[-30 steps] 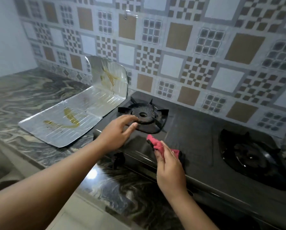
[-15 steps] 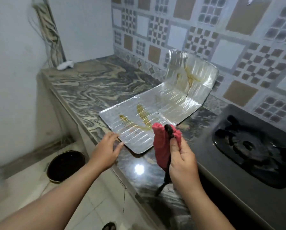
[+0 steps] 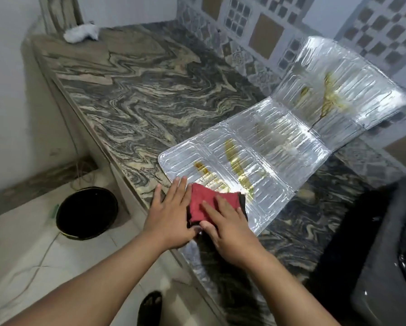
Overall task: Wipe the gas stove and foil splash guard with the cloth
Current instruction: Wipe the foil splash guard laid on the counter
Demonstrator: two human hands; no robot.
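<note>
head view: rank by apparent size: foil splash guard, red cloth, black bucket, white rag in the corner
1. foil splash guard
2. black bucket
3. red cloth, partly hidden under the right hand, so the gap to the bucket is unsure
4. white rag, also farthest away

— What can't you make out here?
— Your gas stove (image 3: 385, 255) is cut off by the right edge, its burner unseen. Your right hand (image 3: 227, 228) covers the cloth's (image 3: 202, 201) near part.
— And the foil splash guard (image 3: 279, 147)?
— Its near corner is hidden beneath cloth and hands.
</note>
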